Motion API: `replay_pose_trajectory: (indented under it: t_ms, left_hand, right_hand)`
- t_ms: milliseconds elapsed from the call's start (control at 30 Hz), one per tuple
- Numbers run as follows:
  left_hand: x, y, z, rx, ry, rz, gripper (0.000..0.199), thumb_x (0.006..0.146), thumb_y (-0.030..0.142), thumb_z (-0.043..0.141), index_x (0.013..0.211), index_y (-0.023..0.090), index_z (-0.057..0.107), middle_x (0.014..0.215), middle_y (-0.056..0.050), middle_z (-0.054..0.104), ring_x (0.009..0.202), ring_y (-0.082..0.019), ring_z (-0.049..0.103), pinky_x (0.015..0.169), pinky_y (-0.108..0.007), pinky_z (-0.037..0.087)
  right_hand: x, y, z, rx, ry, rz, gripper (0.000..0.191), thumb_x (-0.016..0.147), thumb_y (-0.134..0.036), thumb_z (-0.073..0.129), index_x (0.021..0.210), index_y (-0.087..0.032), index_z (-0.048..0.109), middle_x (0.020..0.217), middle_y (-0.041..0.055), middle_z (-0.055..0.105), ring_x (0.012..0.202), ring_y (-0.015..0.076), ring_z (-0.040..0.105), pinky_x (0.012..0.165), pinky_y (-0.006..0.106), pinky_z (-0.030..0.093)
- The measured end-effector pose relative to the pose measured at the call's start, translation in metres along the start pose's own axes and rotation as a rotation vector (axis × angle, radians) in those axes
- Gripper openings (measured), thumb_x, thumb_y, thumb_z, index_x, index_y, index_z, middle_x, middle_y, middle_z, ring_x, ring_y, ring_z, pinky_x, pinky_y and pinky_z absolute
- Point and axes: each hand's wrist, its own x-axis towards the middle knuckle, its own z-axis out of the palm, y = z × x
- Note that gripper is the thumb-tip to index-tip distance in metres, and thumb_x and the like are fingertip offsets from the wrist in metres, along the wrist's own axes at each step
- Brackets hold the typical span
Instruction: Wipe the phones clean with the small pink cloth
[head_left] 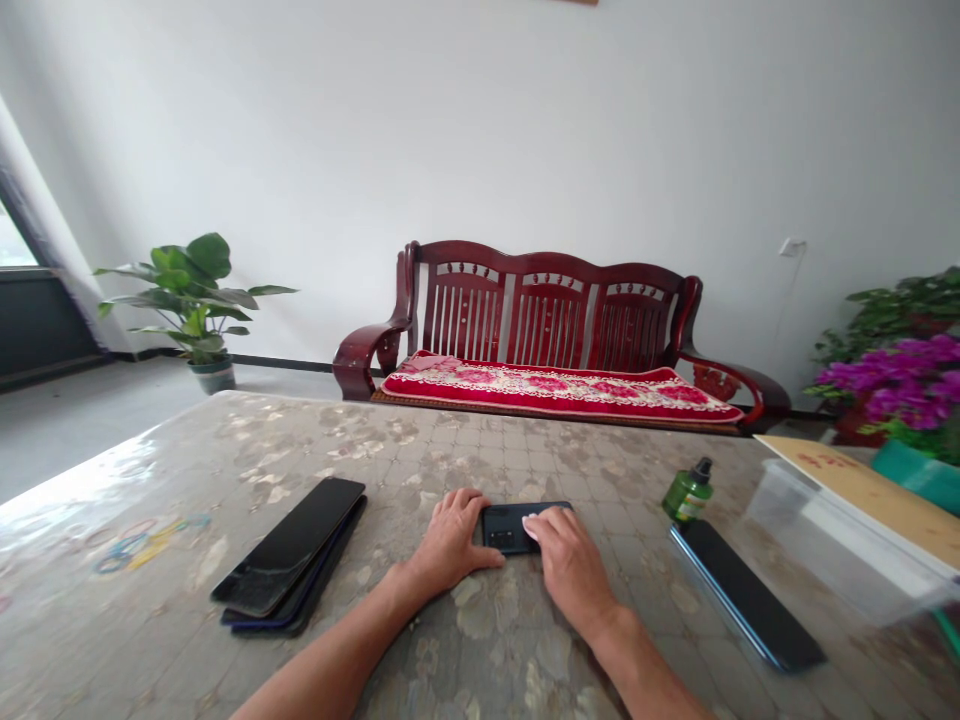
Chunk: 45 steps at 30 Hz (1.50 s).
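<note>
A dark smartphone lies back up on the patterned tablecloth, its camera block towards the left end. My left hand grips that left end, thumb at the near edge and fingers at the far edge. Over the right part of the phone, my right hand is closed with a small white piece under its fingertips, pressed to the back cover. Whether this white piece is tissue or cloth I cannot tell.
Several stacked phones lie at left, beyond them loose rubber bands. To the right are a green pump bottle, more dark phones and a clear plastic box under a tan board. A wooden bench stands behind the table.
</note>
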Motion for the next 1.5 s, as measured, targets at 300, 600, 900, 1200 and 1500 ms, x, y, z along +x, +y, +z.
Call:
replay_pose_trajectory:
  t_ms: [300,600,900,1200,1500]
  left_hand:
    - [0.000,0.000,-0.002,0.011,-0.011,-0.005,0.071,0.061,0.043,0.089,0.122,0.021,0.061,0.129,-0.011,0.056,0.121,-0.033,0.049,0.104,-0.042,0.039]
    - [-0.001,0.001,-0.003,0.015,-0.011,-0.002,0.066,0.064,0.044,0.087,0.121,0.024,0.061,0.129,-0.009,0.057,0.120,-0.033,0.050,0.102,-0.043,0.039]
    - [-0.001,0.004,-0.006,0.024,-0.019,0.003,0.066,0.064,0.043,0.087,0.121,0.022,0.061,0.128,-0.010,0.057,0.119,-0.032,0.051,0.103,-0.042,0.039]
    - [-0.001,0.005,-0.006,0.034,-0.014,0.015,0.063,0.066,0.040,0.086,0.121,0.021,0.061,0.128,-0.010,0.057,0.119,-0.032,0.051,0.102,-0.042,0.040]
    - [-0.003,0.002,-0.004,0.034,-0.019,0.046,0.061,0.072,0.039,0.082,0.126,0.022,0.059,0.135,-0.013,0.054,0.125,-0.034,0.049,0.106,-0.046,0.038]
  right_hand:
    - [0.006,0.016,-0.005,-0.073,-0.015,0.135,0.026,0.095,-0.009,0.047,0.102,-0.021,0.069,0.095,0.0053,0.065,0.092,0.0202,0.057,0.085,0.030,0.044]
    - [0.006,0.013,-0.001,-0.065,-0.008,0.124,0.028,0.095,-0.009,0.044,0.101,-0.022,0.068,0.095,0.0057,0.064,0.092,0.0204,0.056,0.083,0.031,0.043]
    - [-0.003,0.024,-0.011,-0.203,0.005,0.157,0.027,0.092,-0.007,0.047,0.096,-0.022,0.069,0.090,0.0067,0.063,0.088,0.0218,0.055,0.080,0.033,0.040]
    - [-0.005,-0.007,-0.009,-0.056,-0.049,-0.004,0.026,0.093,-0.007,0.047,0.100,-0.021,0.067,0.093,0.0047,0.061,0.089,0.0199,0.054,0.082,0.031,0.041]
    - [-0.005,0.015,-0.012,-0.141,-0.004,0.128,0.025,0.090,-0.005,0.050,0.095,-0.020,0.069,0.090,0.0061,0.062,0.090,0.0214,0.055,0.083,0.032,0.041]
